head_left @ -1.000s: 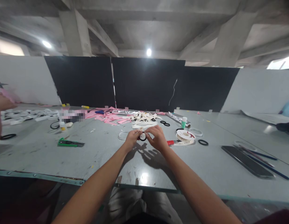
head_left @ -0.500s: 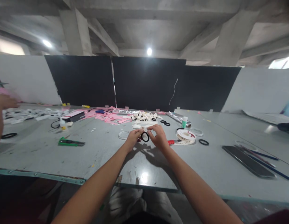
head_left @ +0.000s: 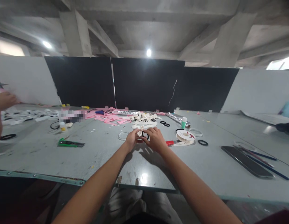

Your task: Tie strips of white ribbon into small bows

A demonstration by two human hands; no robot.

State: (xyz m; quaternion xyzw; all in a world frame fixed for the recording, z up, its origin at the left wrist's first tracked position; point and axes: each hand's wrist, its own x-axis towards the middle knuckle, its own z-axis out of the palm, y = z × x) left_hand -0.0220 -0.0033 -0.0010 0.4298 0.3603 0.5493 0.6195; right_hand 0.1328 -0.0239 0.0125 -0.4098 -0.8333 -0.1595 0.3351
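My left hand [head_left: 131, 140] is closed, pinching a small cream ribbon [head_left: 140, 132] that looks knotted or bunched into a bow. My right hand [head_left: 156, 139] has its fingers closed on a black hair tie [head_left: 145, 134], which sits against the ribbon between both hands. The fingertips hide part of each. Behind the hands lie flat white strips [head_left: 148, 125] and a heap of cream ribbon pieces [head_left: 144, 117]. A red-handled tool [head_left: 169, 143] rests beside my right hand, partly under the loose end of a printed ribbon spool [head_left: 186, 135].
A green box cutter [head_left: 71, 143] lies at the left, a phone [head_left: 246, 161] with pencils at the right. A green-and-white glue stick [head_left: 184, 122] stands near a foil roll [head_left: 176, 117]. Pink scraps [head_left: 107, 117] lie behind. Another person's hand [head_left: 5, 100] is at far left.
My right hand has moved slightly left and closed in on the hair tie, now partly covering it. The cream ribbon shows more plainly at my left fingertips. The other person's hand has shifted slightly.
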